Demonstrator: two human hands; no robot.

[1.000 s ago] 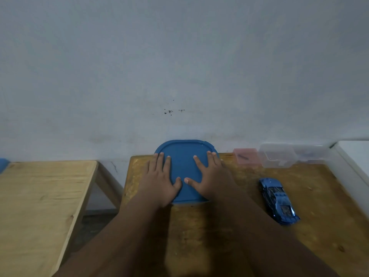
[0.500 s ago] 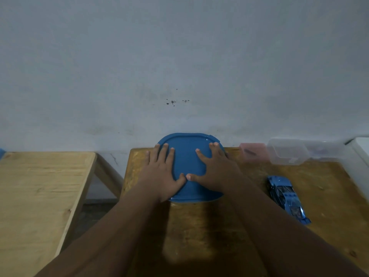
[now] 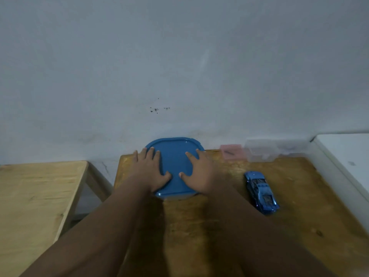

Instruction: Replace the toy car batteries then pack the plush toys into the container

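A container with a blue lid [image 3: 174,156] stands at the far edge of the wooden table [image 3: 299,206], against the wall. My left hand [image 3: 150,170] lies flat on the lid's left side, fingers spread. My right hand [image 3: 199,172] lies flat on its right side, also with fingers apart. Neither hand grips anything. The blue toy car [image 3: 260,191] rests on the table to the right of my right forearm. The container's inside is hidden under the lid, and no plush toys are visible.
A small pink box [image 3: 231,151] and a clear plastic box [image 3: 265,150] sit by the wall at the back right. A white surface [image 3: 347,156] borders the table's right side. A second, lighter wooden table [image 3: 38,196] stands to the left across a gap.
Both hands stay flat on the blue lid and have spread slightly further apart. The view has shifted a little, with the car unmoved on the table.
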